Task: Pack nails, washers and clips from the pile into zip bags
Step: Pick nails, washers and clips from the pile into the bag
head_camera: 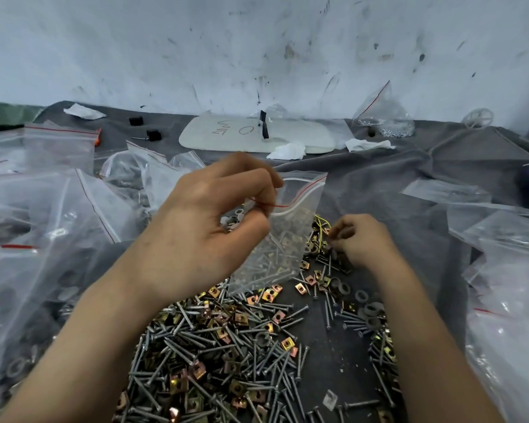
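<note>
Cloth lies under everything: a grey cloth (379, 184), soft and rumpled, which I'd guess is there so small metal parts don't roll or skitter away. Spare zip bags (58, 209), slack clear film with red seal lines, lie heaped on both sides of me, near enough to reach. Between my forearms sprawls the pile (226, 346) — thin grey nails (196, 349) with flat heads lying criss-cross, mixed with dull dark ring washers (371, 309) and small folded brassy square clips (271, 296). Above its far edge hangs the zip bag (287, 233) I'm filling, crinkly and see-through. Nails show at its lower part, though I can't tell whether they are inside it or just seen through the plastic. My left hand (202, 215) pinches it at the red-lined mouth, thumb and fingers clamped on one lip, which I judge keeps the opening gaping toward the other hand. My right hand (361, 239) is down at the pile's far right edge, fingers curled in among clips and washers — whether they've caught a piece I cannot tell, since it's blurred there.
</note>
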The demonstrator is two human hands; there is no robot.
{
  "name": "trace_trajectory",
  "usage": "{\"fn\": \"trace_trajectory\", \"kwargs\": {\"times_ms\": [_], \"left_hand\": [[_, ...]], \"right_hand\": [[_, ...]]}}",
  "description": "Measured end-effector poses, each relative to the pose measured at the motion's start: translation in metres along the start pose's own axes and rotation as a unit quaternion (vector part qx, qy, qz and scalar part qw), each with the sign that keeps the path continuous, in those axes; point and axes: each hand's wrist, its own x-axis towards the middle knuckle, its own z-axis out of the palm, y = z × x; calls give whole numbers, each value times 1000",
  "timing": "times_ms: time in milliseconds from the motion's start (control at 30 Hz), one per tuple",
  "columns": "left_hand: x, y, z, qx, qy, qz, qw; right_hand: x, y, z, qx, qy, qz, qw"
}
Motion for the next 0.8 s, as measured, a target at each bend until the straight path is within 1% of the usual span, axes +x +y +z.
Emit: {"fn": "trace_trajectory", "kwargs": {"times_ms": [100, 167, 333, 433, 500, 533, 600, 633, 700, 800], "left_hand": [[0, 1, 0, 2, -2, 2, 1000], [0, 1, 0, 5, -3, 4, 1000], [-1, 1, 0, -2, -17, 1, 1000], [-1, 1, 0, 1, -22, 0, 1000], [-1, 2, -1, -3, -26, -3, 1000], [-1, 3, -1, -3, -28, -3, 1000], [-1, 3, -1, 3, -28, 4, 1000], [-1, 4, -1, 5, -27, 7, 1000], [-1, 3, -1, 2, -22, 7, 1000], [-1, 1, -2, -4, -7, 0, 1000]], "right_hand": [[-5, -9, -11, 95, 31, -29, 995], [-12, -20, -23, 142, 55, -64, 986], [-41, -54, -50, 243, 119, -170, 947], [-64, -69, -64, 322, 108, -250, 907], [-77, -78, -67, 345, 71, -304, 885], [-81, -82, -66, 343, 50, -322, 881], [-83, -85, -61, 316, 29, -338, 886], [-82, -86, -59, 296, 33, -338, 893], [-77, -84, -56, 283, 65, -329, 899], [-62, -74, -53, 326, 124, -285, 893]]}}
